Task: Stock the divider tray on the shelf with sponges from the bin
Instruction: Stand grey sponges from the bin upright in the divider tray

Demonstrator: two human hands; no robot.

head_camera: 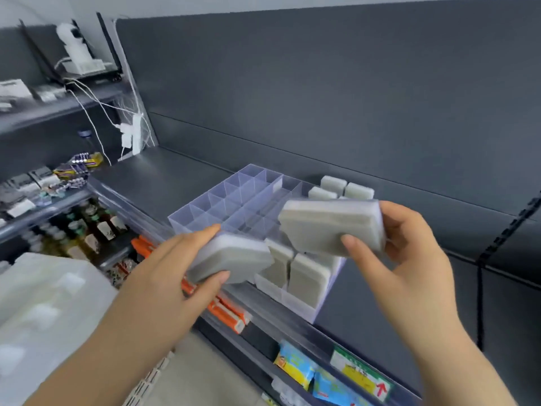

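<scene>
I see 2 risks here. With both hands loaded at the near right corner of the divider tray point(222, 200), either sponge could clip the standing sponges point(307, 276) there and tip them, or go in crooked and jam on a thin clear wall. The tray also sits close to the front edge of the shelf point(164, 177), so a hard push might slide it. My left hand point(175, 265) has its grip clamped on the left sponge point(234, 259), held flat just in front of the tray. My right hand point(409, 250) has its grip clamped on the right sponge point(328, 227), tilted above the filled slots. Both are grey rounded slabs with a paler layer, seemingly film-wrapped. The back sponges point(345, 187) stand at the far right, and most slots look unfilled.
</scene>
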